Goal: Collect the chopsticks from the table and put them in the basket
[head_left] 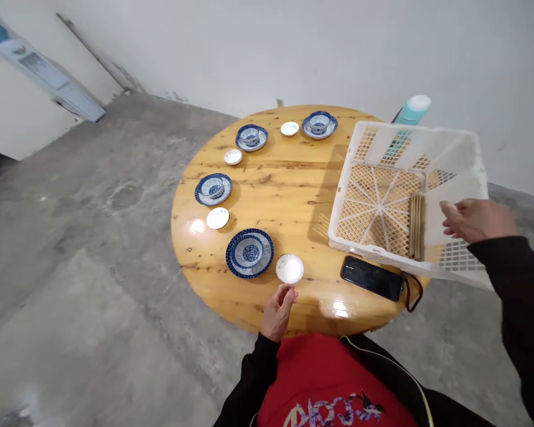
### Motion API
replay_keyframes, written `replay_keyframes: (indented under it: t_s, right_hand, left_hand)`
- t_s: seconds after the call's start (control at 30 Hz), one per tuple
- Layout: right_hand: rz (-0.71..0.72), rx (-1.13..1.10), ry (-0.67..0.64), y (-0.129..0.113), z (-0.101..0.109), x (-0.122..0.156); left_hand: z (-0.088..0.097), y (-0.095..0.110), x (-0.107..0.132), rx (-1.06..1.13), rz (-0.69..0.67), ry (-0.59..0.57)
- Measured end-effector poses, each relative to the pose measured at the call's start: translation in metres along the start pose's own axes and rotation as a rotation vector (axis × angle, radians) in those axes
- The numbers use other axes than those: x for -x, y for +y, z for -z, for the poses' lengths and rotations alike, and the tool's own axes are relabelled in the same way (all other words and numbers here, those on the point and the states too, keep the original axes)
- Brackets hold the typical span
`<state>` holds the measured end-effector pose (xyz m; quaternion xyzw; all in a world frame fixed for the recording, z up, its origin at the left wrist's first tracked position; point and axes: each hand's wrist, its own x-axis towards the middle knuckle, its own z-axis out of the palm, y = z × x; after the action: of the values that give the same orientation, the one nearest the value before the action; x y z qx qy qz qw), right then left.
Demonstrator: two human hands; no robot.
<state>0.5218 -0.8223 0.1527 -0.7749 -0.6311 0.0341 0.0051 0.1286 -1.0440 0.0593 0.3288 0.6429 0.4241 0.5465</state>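
Observation:
My left hand [277, 309] hovers at the near edge of the round wooden table [293, 196], fingers loosely curled, just below a small white dish [289, 268], with nothing in it. My right hand [476, 219] grips the right rim of a white plastic basket [454, 157], tilted on the table's right side. A bundle of wooden chopsticks [417, 226] lies inside the basket. A blue-patterned plate with a bowl [250, 252] sits left of the white dish.
Three more blue plate-and-bowl sets [213, 188] [251, 137] [319, 124] ring the table, each with a small white dish [218, 217] [232, 156] [289, 128] beside it. A black phone [372, 277] lies near the front edge. A teal bottle [412, 110] stands behind the basket. Concrete floor surrounds the table.

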Motion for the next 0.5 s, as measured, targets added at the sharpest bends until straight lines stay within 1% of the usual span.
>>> replay_keyframes:
  t_s: [0.03,0.1,0.17,0.2,0.23,0.27,0.33,0.4,0.43,0.5]
  right_hand:
    - [0.006,-0.151,0.055,-0.005,0.009,0.015]
    - [0.118,-0.357,0.151,-0.019,0.018,0.049]
    - [0.295,-0.417,0.187,-0.039,0.01,0.082]
    - [0.39,-0.463,0.151,-0.051,0.0,0.097]
    - [0.497,-0.509,0.055,-0.063,-0.013,0.111]
    - [0.595,-0.546,-0.068,-0.076,-0.029,0.124]
    - [0.725,-0.57,-0.314,-0.099,-0.064,0.151]
    - [0.784,-0.549,-0.52,-0.116,-0.1,0.182]
    - [0.794,-0.53,-0.603,-0.122,-0.115,0.199]
    - [0.82,-0.546,-0.744,-0.128,-0.14,0.232]
  left_hand:
    - [0.001,0.0,0.002,-0.009,0.004,0.004]
    - [0.002,-0.002,0.008,-0.033,0.019,0.01]
    - [0.005,-0.004,0.018,-0.058,0.047,0.02]
    - [0.006,-0.005,0.024,-0.067,0.064,0.031]
    - [0.008,-0.007,0.031,-0.072,0.082,0.045]
    - [0.009,-0.01,0.039,-0.072,0.1,0.065]
    - [0.011,-0.017,0.056,-0.065,0.137,0.113]
    - [0.012,-0.025,0.072,-0.058,0.168,0.163]
    - [0.012,-0.028,0.079,-0.052,0.178,0.187]
    - [0.014,-0.034,0.089,-0.035,0.185,0.223]
